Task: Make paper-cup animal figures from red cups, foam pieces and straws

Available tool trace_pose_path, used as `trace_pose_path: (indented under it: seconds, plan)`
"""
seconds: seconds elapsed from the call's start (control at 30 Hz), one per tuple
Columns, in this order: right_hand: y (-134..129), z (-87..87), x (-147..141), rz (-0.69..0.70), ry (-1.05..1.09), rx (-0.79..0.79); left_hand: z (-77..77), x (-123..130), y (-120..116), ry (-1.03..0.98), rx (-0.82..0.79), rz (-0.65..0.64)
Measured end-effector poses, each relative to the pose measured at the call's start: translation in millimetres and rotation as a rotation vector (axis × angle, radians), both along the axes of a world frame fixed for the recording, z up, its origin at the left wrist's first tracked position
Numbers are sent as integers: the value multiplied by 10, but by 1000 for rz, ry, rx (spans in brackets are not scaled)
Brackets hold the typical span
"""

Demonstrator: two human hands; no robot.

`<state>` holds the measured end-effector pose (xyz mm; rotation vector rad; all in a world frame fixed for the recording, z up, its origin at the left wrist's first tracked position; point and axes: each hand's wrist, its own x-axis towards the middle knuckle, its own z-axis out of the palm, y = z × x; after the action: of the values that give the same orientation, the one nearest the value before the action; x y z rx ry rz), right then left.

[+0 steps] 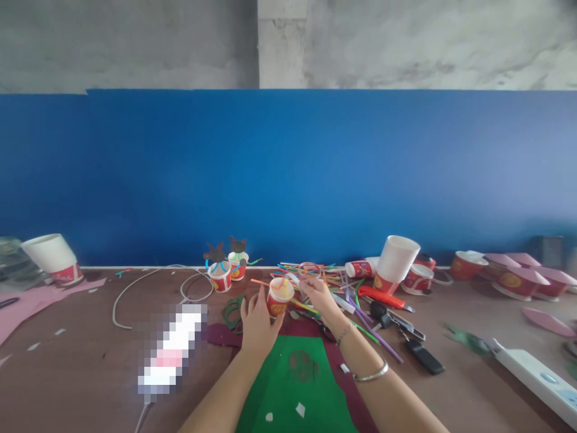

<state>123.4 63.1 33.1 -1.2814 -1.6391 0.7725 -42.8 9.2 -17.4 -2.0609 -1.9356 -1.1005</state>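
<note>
Fingers and thumb of my left hand [260,328] are wrapped round a small red-and-white paper cup [276,302], standing upright. Orange and yellow bits of drinking straw show at the cup's top, and an orange straw [260,282] sticks out to the left. Just right of the cup, my right hand [321,296] has its fingers pinched together; what they hold, if anything, is too small to make out. A heap of coloured straws [333,275] lies behind and beside this hand. Below the hands lies green paper [288,367] over dark red paper.
Two cups with dark cat-shaped cutouts [220,276] stand at the back left. Further right are a stack of cups [396,261], an orange utility knife [382,297], keys [381,314] and a white power strip [536,373]. Pink-topped cups [518,282] stand far right; a cable [118,300] curls left.
</note>
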Motion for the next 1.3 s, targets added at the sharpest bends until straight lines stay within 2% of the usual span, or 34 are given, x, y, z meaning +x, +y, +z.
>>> trace_pose_path:
  seconds: [0.1,0.2,0.3,0.4,0.5,0.6,0.7,0.83,0.97,1.1,1.3]
  plan:
    - [-33,30,72,35,246,-52,39,11,-20,-18,-35,65]
    - [-53,47,146,-34,578,-80,78,12,-45,-13,-57,161]
    - [-111,73,196,-102,656,-34,84,-2,-51,6,-71,192]
    - [-225,74,192,-84,579,16,61,-9,-44,27,-24,192]
    - [-337,-1,134,-87,486,62,34,1,-44,50,43,187]
    - [-403,-133,58,-167,398,141,16,13,-54,112,68,78]
    - [-439,-254,-4,-175,323,210,10,15,-64,174,72,-18]
    - [-478,-360,-41,-132,161,294,47,20,-82,138,117,-56]
    - [-492,-426,-42,-91,53,352,119,38,-119,86,205,-191]
    - [-500,-420,-37,27,-90,437,155,54,-152,41,255,-329]
    - [-550,-371,-42,148,-254,476,152,53,-165,45,194,-498]
